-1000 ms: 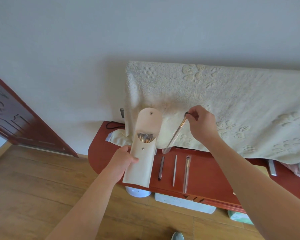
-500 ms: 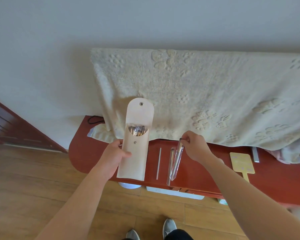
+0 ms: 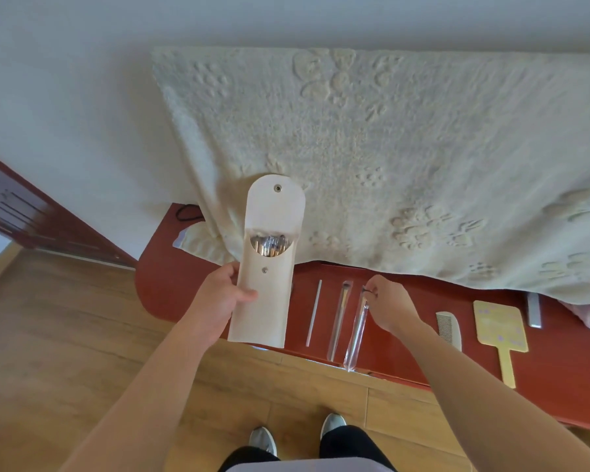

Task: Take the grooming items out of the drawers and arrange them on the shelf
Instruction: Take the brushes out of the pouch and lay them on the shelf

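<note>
Red shelf above wood floor: left hand grips pouch, right hand pinches brush.

Red shelf, rounded left end. Row, left to right: thin white stick, sleeved brush, second sleeved brush (tip overhangs front edge), white comb, yellow hand mirror, silver bar. Cream blanket drapes over rear; black cord far left.
</note>
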The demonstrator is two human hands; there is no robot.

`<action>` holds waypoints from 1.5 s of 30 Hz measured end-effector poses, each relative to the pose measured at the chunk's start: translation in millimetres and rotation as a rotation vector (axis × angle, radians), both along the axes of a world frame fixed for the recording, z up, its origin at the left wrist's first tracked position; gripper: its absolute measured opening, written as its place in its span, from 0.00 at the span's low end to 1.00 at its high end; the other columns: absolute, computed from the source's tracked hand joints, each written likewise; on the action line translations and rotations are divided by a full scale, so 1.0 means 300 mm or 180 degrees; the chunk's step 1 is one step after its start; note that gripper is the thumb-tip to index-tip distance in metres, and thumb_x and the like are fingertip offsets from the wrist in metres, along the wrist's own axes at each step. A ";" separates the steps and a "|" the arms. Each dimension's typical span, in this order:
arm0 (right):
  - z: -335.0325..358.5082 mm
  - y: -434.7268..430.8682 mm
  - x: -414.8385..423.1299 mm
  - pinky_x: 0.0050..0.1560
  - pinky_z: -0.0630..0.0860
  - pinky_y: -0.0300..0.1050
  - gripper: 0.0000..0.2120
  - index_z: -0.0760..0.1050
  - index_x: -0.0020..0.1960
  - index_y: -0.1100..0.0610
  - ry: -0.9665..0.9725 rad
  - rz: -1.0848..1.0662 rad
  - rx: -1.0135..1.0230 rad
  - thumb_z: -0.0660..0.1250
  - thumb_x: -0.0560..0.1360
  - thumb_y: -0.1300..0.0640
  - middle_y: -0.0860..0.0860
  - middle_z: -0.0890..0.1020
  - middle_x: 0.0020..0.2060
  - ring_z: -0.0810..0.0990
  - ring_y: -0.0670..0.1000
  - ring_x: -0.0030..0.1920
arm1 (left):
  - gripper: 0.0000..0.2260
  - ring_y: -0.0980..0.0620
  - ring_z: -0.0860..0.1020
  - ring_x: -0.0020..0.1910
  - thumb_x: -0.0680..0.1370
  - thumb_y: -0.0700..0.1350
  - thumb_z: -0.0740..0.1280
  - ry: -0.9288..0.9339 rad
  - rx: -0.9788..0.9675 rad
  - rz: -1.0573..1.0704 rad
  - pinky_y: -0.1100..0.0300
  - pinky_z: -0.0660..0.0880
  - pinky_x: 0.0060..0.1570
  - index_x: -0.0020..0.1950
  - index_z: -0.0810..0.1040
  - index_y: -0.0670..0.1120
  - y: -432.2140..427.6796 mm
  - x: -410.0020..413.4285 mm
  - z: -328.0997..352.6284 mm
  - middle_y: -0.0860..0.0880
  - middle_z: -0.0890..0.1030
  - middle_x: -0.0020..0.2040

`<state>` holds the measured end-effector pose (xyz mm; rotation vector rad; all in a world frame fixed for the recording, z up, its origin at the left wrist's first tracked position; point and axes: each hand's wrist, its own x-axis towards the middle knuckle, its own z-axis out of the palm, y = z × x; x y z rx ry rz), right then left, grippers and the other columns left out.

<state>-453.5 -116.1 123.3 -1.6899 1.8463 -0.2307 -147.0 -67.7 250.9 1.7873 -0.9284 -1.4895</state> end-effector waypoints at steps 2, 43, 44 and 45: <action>-0.031 0.003 -0.005 0.42 0.73 0.46 0.04 0.74 0.52 0.52 0.0042 0.0001 -0.0040 0.61 0.80 0.55 0.49 0.79 0.43 0.77 0.52 0.44 | 0.19 0.42 0.84 0.53 0.71 0.28 0.68 -0.0003 0.0017 0.0056 0.38 0.76 0.61 0.59 0.78 0.42 0.001 -0.005 -0.007 0.43 0.85 0.52; -0.121 -0.017 -0.029 0.53 0.73 0.45 0.16 0.74 0.64 0.54 0.0042 0.0028 -0.0415 0.66 0.78 0.51 0.48 0.78 0.55 0.76 0.50 0.57 | 0.19 0.43 0.84 0.51 0.72 0.27 0.66 0.0159 0.0200 0.0164 0.41 0.78 0.56 0.60 0.77 0.42 -0.010 -0.032 -0.005 0.44 0.86 0.52; -0.112 -0.013 -0.030 0.53 0.73 0.45 0.16 0.73 0.64 0.54 0.0019 -0.0001 -0.0417 0.66 0.78 0.51 0.48 0.78 0.55 0.76 0.50 0.57 | 0.19 0.43 0.84 0.51 0.72 0.27 0.66 0.0178 0.0197 0.0162 0.41 0.78 0.56 0.60 0.77 0.42 -0.008 -0.028 -0.005 0.44 0.85 0.52; -0.101 -0.007 -0.030 0.53 0.73 0.44 0.16 0.73 0.64 0.54 0.0009 -0.0035 -0.0418 0.66 0.78 0.51 0.48 0.78 0.55 0.76 0.49 0.57 | 0.19 0.43 0.84 0.52 0.73 0.27 0.66 0.0200 0.0193 0.0156 0.41 0.78 0.57 0.61 0.77 0.42 -0.005 -0.024 -0.004 0.44 0.85 0.52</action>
